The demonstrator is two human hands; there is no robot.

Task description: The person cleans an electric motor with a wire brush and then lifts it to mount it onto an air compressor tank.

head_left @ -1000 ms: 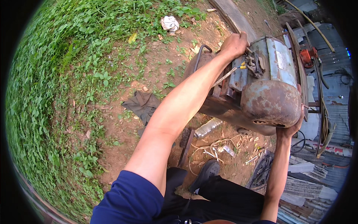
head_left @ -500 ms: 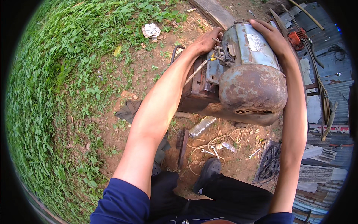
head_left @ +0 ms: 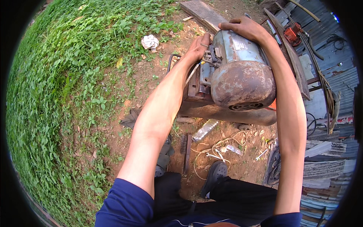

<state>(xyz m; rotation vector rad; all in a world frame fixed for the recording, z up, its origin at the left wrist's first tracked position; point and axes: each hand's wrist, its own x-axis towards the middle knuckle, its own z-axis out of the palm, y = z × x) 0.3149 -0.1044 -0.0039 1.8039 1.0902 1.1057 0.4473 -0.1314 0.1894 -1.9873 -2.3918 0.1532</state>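
Observation:
A worn blue electric motor [head_left: 244,81], with a rusty end cover and a round vent grille, rests over a brown metal base [head_left: 194,89] and a rusty rounded tank [head_left: 230,114]. My left hand [head_left: 198,47] holds the motor's far left side, close to its exposed terminals [head_left: 211,56]; some fingertips are hidden there. Over the motor's far end curves my right hand [head_left: 244,28], fingers bent down on its edge. My right forearm runs along the motor's right side.
Below the tank lie a plastic bottle [head_left: 205,129], a wire brush [head_left: 186,151], a tan cord [head_left: 196,164] and spanners [head_left: 261,154]. A wooden plank [head_left: 202,14] is beyond the motor. Corrugated sheets [head_left: 342,75] and an orange machine [head_left: 292,34] stand right; green plants [head_left: 56,98] cover the left.
The motor has shifted left over the base with both hands on it. More of its vent grille and of the tank below shows, and an orange part has appeared at its right.

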